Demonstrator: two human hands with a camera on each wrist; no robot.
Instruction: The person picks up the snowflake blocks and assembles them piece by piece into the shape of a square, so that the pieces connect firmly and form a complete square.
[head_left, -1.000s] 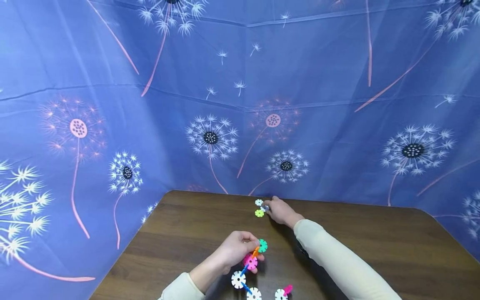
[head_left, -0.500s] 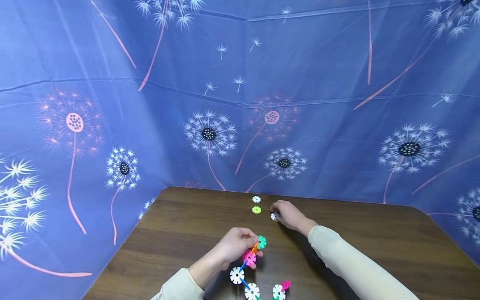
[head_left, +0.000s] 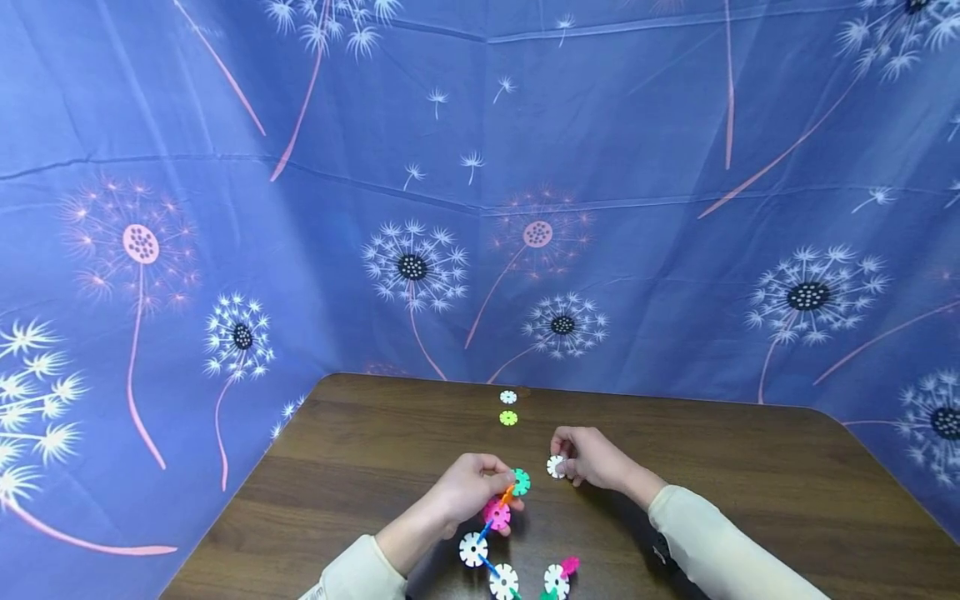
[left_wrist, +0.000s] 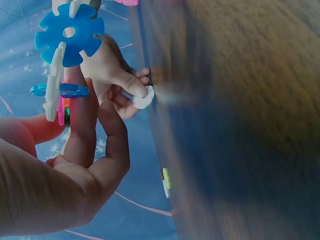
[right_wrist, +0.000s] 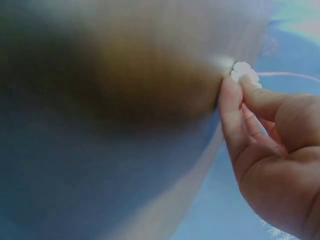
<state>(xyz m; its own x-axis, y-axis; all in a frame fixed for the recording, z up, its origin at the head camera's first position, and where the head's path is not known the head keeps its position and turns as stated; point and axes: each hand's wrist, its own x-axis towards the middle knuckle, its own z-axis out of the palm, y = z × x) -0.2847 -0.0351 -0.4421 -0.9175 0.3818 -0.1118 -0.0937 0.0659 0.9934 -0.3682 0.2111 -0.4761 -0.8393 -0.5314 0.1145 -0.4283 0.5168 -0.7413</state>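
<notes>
My left hand (head_left: pixel 472 493) pinches a chain of interlocked notched plastic discs near its far end, where a green disc (head_left: pixel 521 482) joins an orange one (head_left: pixel 507 496). Below them the chain runs through a pink disc (head_left: pixel 497 515), a blue one seen edge-on and a white disc (head_left: pixel 473 550). In the left wrist view a blue disc (left_wrist: pixel 69 35) of the chain hangs close to the camera. To the right, my right hand (head_left: pixel 596 458) pinches a loose white disc (head_left: pixel 555 467) between thumb and fingers, apart from the chain.
Farther back on the wooden table (head_left: pixel 712 467) lie a yellow-green disc (head_left: pixel 508 417) and a pale disc (head_left: pixel 508 397). At the near edge of view, another white disc (head_left: pixel 556 581) carries a pink one (head_left: pixel 571 566). A blue dandelion-print cloth (head_left: pixel 645 275) hangs behind the table.
My right hand has taken the white disc from beside the yellow-green and pale discs and brought it nearer, toward the chain. The left hand keeps its hold on the chain almost unmoved.
</notes>
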